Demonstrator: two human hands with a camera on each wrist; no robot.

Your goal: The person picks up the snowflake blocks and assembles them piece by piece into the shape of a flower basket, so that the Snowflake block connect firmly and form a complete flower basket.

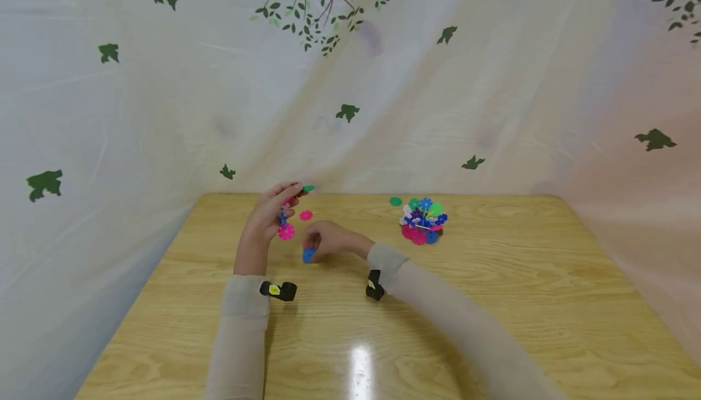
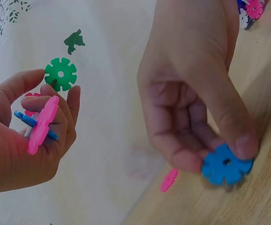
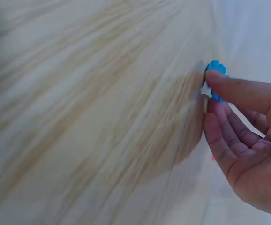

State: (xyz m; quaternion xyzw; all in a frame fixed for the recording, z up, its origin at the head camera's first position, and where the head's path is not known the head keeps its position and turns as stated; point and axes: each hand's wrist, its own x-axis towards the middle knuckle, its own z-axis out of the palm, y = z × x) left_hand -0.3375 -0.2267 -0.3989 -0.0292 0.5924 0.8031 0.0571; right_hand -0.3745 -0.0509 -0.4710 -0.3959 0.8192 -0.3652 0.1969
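Observation:
My left hand [image 1: 265,211], raised above the table's left part, holds joined notched plastic discs. In the left wrist view a pink disc [image 2: 43,124] crosses a blue disc [image 2: 25,118] by the palm, and a green disc [image 2: 69,70] stands out at the fingertips. The fingers hide how these pieces connect. To its right, my right hand [image 1: 334,238] pinches another blue disc [image 2: 216,169] between thumb and fingers, low over the tabletop. A small white bit [image 3: 206,89] shows beside that disc; what it is I cannot tell.
A loose pink disc [image 1: 306,215] lies on the wooden table [image 1: 493,302] just beyond my right hand. Farther right sits a heap of many-coloured discs [image 1: 424,220], with a green disc [image 1: 395,201] beside it. A leaf-printed cloth [image 1: 400,114] hangs behind the table.

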